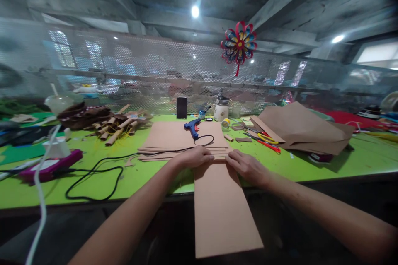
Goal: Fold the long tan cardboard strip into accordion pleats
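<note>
A long brown cardboard sheet (224,211) reaches from the table over its front edge towards me. My left hand (196,157) is at the left side of the sheet's far end, fingers closed together on the cardboard. On the right side, my right hand (245,166) pinches the same end, fingertips curled on its edge; the thumbs are partly hidden. Just beyond my hands lies a stack of brown cardboard sheets (168,134). A blue glue gun (192,127) rests on that stack, its black cord trailing left.
To the left are a purple power strip (56,166) and rolled brown tubes (115,130). Scissors (264,137), a white jar (221,109) and large brown paper sheets (301,126) are on the right. A dark phone-like panel (181,108) stands behind, before a perforated screen (149,66).
</note>
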### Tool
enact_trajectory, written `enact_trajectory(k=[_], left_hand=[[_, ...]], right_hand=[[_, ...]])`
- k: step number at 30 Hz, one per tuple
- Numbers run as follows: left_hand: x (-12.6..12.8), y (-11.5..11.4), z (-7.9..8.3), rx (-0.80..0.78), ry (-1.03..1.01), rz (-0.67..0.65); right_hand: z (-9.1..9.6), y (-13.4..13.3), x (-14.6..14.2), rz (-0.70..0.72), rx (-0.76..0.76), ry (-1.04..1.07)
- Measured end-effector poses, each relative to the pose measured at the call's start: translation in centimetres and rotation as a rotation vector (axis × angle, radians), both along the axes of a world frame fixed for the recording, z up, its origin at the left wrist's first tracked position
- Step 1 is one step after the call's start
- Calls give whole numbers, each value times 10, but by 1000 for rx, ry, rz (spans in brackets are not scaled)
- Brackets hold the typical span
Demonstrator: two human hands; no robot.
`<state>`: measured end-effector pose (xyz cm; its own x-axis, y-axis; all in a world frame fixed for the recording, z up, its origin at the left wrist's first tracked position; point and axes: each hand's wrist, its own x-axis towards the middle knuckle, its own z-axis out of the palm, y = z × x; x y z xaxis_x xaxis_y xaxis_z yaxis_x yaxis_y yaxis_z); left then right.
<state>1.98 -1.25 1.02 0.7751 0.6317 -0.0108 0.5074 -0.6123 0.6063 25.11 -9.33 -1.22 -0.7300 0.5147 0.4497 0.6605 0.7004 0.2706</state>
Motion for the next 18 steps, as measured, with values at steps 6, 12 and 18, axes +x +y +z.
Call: enact_trajectory(k=[6, 12, 18], left_hand=[[4, -5, 4, 7, -85, -26], [4, -8, 5, 56, -117, -42], [1, -5, 4, 25, -66, -45]], right_hand=[[22, -3, 5, -40, -269, 398], [42, 14, -17, -128, -710, 471], [23, 36, -25, -22, -913, 508]])
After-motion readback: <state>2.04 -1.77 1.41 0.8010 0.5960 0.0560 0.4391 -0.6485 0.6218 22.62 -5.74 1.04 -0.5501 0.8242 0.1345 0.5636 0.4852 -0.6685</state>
